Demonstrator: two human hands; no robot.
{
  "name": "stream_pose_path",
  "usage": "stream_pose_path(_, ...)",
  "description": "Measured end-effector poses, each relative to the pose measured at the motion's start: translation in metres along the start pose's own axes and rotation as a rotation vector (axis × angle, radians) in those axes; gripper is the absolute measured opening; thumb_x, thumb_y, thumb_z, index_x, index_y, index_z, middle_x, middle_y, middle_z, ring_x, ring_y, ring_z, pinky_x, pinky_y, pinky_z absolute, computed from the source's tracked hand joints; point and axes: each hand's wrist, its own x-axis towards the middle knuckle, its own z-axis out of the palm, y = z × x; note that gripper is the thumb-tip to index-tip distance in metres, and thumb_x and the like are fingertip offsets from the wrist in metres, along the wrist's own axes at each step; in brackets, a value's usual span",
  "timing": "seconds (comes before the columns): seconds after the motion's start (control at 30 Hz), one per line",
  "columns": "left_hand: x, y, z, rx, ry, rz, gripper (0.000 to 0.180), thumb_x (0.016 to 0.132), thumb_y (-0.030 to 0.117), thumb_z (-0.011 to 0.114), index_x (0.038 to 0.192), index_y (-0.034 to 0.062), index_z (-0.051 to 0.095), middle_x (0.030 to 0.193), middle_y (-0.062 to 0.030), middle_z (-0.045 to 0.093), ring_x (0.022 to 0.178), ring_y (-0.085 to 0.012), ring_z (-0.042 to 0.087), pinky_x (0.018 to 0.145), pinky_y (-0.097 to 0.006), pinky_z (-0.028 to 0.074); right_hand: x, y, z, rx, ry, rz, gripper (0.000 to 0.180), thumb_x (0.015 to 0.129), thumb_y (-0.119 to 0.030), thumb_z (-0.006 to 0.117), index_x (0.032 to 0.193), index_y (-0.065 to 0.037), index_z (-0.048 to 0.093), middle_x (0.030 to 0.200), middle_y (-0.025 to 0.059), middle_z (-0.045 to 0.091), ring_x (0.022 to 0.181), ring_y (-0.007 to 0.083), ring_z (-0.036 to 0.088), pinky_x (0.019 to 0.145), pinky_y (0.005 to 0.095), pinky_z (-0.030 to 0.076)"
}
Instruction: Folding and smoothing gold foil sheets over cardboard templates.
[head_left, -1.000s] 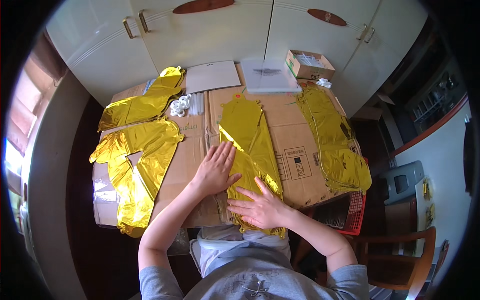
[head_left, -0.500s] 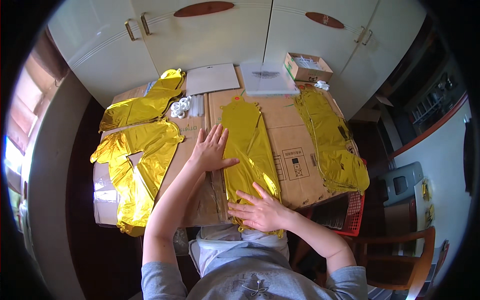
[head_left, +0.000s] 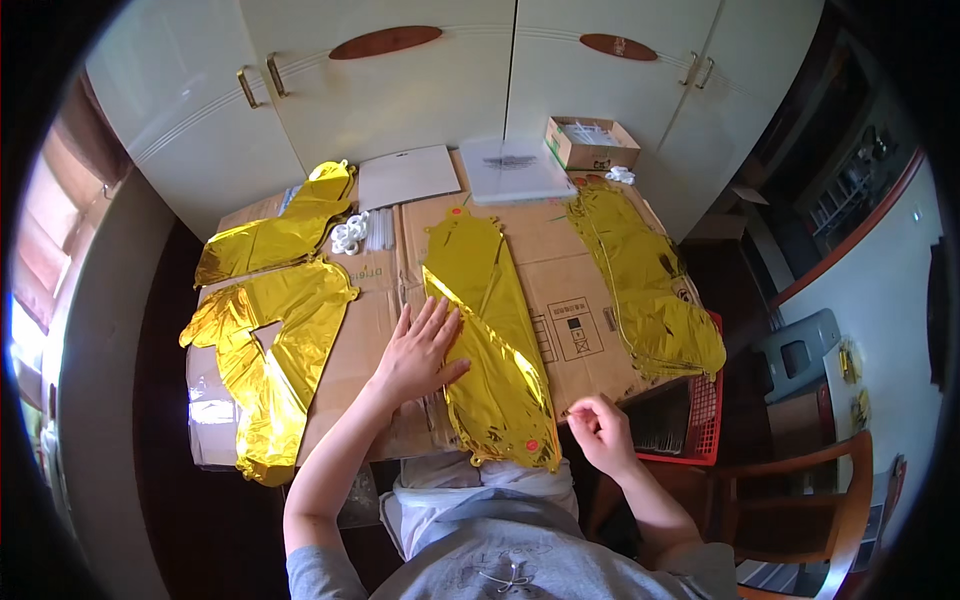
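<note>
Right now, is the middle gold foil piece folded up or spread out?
Spread out: the gold foil piece lies long and mostly flat on the cardboard; hidden folds underneath, I cannot tell.

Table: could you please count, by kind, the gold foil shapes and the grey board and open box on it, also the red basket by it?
Gold foil shapes: 4 (any layers underneath cannot be told)
Grey board: 1
Open box: 1
Red basket: 1
Total: 7
</note>
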Motion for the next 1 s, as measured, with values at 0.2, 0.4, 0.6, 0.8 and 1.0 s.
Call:
stream_pose_path(0.2, -0.003, 0.002, 0.007, 0.023, -0.011, 0.005, 0.076, 0.09, 0.057, 0.051, 0.146, 0.0082, 0.038, 0.153, -0.0163, 0.032, 0.144, -0.0344, 0.026, 0.116, -0.056, 0.017, -0.053, 0.038, 0.024, 0.579, -0.121, 0.622, 0.019, 0.094, -0.018, 0.063, 0.103, -0.002, 0.061, 0.086, 0.0021, 0.065, 0.068, 0.0078, 0.062, 0.063, 0.0211, 0.048)
stream_pose_path(0.4, -0.004, 0.0, 0.008, 0.039, -0.02, 0.004, 0.077, 0.089, 0.058, 0.051, 0.147, 0.0101, 0.036, 0.153, -0.0155, 0.032, 0.144, -0.0354, 0.025, 0.116, -0.056, 0.017, -0.044, 0.033, 0.042, 0.9, -0.281, 0.789, 0.026, 0.096, -0.017, 0.059, 0.108, 0.005, 0.063, 0.099, 0.0092, 0.069, 0.075, 0.0136, 0.068, 0.065, 0.0255, 0.054)
stream_pose_path(0.6, -0.004, 0.0, 0.01, 0.054, -0.027, 0.005, 0.077, 0.09, 0.06, 0.048, 0.148, 0.0112, 0.035, 0.154, -0.0148, 0.031, 0.144, -0.0345, 0.025, 0.116, -0.056, 0.016, -0.044, 0.035, 0.051, 0.913, -0.194, 0.706, 0.023, 0.097, -0.016, 0.058, 0.102, 0.005, 0.065, 0.099, 0.0108, 0.069, 0.077, 0.017, 0.068, 0.067, 0.0306, 0.058)
stream_pose_path(0.8, -0.004, 0.001, 0.01, 0.077, -0.032, 0.005, 0.077, 0.09, 0.062, 0.045, 0.148, 0.0133, 0.036, 0.154, -0.0135, 0.031, 0.144, -0.0327, 0.025, 0.116, -0.056, 0.016, -0.045, 0.038, 0.052, 0.862, -0.168, 0.66, 0.022, 0.097, -0.016, 0.058, 0.097, 0.006, 0.064, 0.095, 0.0091, 0.068, 0.078, 0.0138, 0.066, 0.067, 0.0306, 0.06)
stream_pose_path(1.0, -0.004, 0.0, 0.012, 0.094, -0.026, 0.017, 0.076, 0.09, 0.064, 0.043, 0.149, 0.0158, 0.035, 0.155, -0.0132, 0.031, 0.144, -0.0333, 0.025, 0.116, -0.057, 0.016, -0.043, 0.035, 0.05, 0.812, -0.157, 0.635, 0.02, 0.097, -0.012, 0.057, 0.098, 0.006, 0.065, 0.093, 0.008, 0.068, 0.077, 0.0122, 0.065, 0.066, 0.0302, 0.059)
